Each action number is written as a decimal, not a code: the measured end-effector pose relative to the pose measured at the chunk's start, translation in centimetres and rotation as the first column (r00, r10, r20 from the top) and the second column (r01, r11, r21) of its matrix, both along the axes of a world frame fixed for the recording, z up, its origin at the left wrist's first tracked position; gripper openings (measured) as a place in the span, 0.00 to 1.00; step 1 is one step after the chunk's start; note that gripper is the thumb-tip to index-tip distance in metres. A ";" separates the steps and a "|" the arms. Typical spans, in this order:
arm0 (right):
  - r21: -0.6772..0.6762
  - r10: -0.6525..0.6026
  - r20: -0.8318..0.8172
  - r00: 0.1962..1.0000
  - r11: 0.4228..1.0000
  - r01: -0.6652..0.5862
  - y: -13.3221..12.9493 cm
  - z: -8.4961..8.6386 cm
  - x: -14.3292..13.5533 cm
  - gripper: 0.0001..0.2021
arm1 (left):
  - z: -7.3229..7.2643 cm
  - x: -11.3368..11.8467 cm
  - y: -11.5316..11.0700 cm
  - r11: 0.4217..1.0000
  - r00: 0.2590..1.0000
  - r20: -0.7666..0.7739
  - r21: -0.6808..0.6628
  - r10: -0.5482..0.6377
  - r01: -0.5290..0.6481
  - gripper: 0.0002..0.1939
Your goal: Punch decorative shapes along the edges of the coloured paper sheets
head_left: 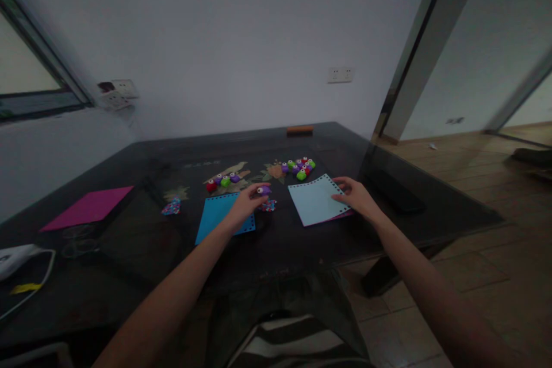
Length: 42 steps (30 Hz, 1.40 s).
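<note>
My left hand (245, 202) is closed on a small purple one-eyed toy (264, 190), pinched at the fingertips. It hovers by the right edge of a blue sheet with punched holes (214, 217). Just below the toy lies a small multicoloured patterned piece (269, 206). My right hand (354, 195) has its thumb and fingers at the right edge of a pale blue punched sheet (314, 201), gripping it. A bit of pink sheet (340, 216) peeks out beneath that one.
Red, green and purple one-eyed toys (225, 181) lie behind the blue sheet, with another cluster (297, 167) to the right. A second patterned piece (171, 207) and a magenta sheet (90, 207) are at left. A dark slab (394, 191) lies right; a brown block (300, 130) stands far back.
</note>
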State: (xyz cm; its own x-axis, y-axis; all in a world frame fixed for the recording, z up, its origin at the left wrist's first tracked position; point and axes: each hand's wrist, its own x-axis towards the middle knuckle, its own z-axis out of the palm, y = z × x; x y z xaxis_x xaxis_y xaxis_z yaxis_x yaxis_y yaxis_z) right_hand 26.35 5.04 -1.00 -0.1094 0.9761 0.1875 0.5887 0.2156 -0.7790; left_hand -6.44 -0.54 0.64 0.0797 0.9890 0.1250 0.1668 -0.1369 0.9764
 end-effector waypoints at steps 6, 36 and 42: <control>0.215 -0.105 0.254 0.961 0.975 0.050 -0.1 -0.2 0.3 0.20 | 0.2 0.1 -0.2 0.999 0.998 -0.057 0.017 -0.028 0.029 0.22; 0.177 0.506 -0.068 0.860 0.854 -0.489 -1.5 2.5 -14.3 0.12 | 0.0 1.0 -0.6 0.955 0.946 -0.305 0.297 0.112 -0.017 0.13; 0.207 0.475 -0.011 0.880 0.862 -0.462 -1.1 3.3 -12.8 0.12 | -0.2 1.6 -0.5 0.964 0.935 -0.343 0.266 0.095 0.000 0.14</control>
